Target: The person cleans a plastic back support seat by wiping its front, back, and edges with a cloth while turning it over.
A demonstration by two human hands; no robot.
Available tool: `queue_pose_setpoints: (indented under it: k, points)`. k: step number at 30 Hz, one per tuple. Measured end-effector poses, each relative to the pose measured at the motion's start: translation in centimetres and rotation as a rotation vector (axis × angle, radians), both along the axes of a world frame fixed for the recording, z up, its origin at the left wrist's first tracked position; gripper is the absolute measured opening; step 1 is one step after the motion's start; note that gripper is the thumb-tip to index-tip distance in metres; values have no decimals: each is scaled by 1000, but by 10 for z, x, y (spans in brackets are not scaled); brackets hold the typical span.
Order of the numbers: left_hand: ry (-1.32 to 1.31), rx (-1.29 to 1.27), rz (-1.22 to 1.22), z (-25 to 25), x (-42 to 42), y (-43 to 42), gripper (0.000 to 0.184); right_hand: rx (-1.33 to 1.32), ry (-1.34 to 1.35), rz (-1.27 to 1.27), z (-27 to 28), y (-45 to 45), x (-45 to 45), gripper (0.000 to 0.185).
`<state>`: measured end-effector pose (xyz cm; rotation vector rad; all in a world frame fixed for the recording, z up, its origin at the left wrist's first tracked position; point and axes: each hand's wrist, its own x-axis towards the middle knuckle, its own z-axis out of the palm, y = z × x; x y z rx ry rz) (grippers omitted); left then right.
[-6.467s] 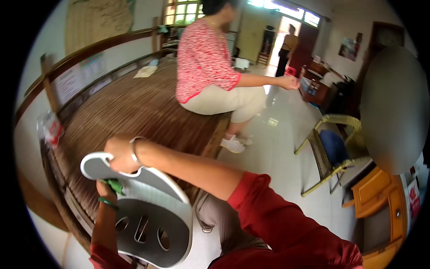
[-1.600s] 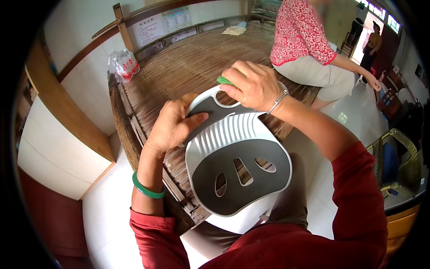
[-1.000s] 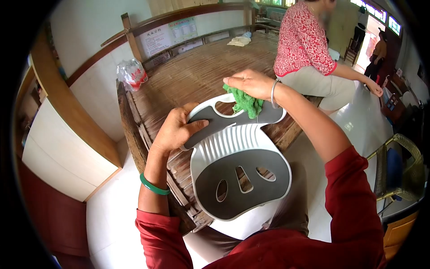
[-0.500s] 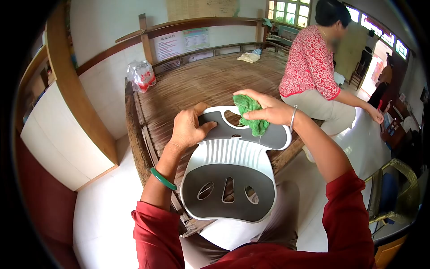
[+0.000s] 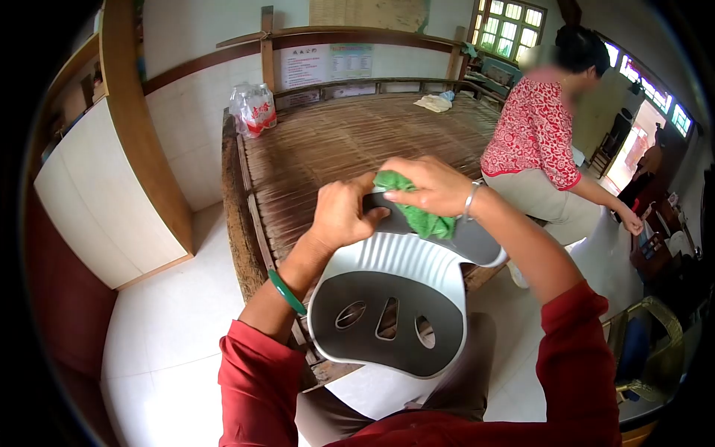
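A grey and white plastic seat (image 5: 387, 316) with three slots in its lower panel is tilted over the front edge of the bamboo platform. My left hand (image 5: 341, 214) grips the upper left of its backrest, thumb on the grey face and fingers behind. In my right hand (image 5: 432, 188) is a green cloth (image 5: 428, 223), pressed against the top of the backrest near the handle hole, which the hand and cloth mostly cover. A green bangle circles my left wrist and a silver one my right.
A person in a red patterned top (image 5: 532, 130) sits on the bamboo platform (image 5: 335, 141) at the right. Wrapped bottles (image 5: 257, 112) stand at its left corner, and a pale cloth (image 5: 434, 103) lies at the back. A cabinet (image 5: 112, 194) stands left, a metal-framed chair (image 5: 652, 350) right.
Over the last second, the right hand has brought the green cloth leftward along the backrest top, closer to the left hand. Earlier, the seat was turned differently. The view has shifted, too.
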<state>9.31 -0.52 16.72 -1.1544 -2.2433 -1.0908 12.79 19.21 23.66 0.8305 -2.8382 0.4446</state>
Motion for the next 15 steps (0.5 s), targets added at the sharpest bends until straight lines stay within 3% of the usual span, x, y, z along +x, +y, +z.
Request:
queue_pose_setpoints:
  k: [6,10,15]
  points:
    - [-68,77,12,-14,-7,0,34,-27,5,19,-1,-6,-4,31]
    - [-162,48,16,-8,-3,0,35,-22,-67,-109,1,36,18,30]
    - [-126,10,67,1,10,6,29,-258,-151,-338,-5,75,59,23]
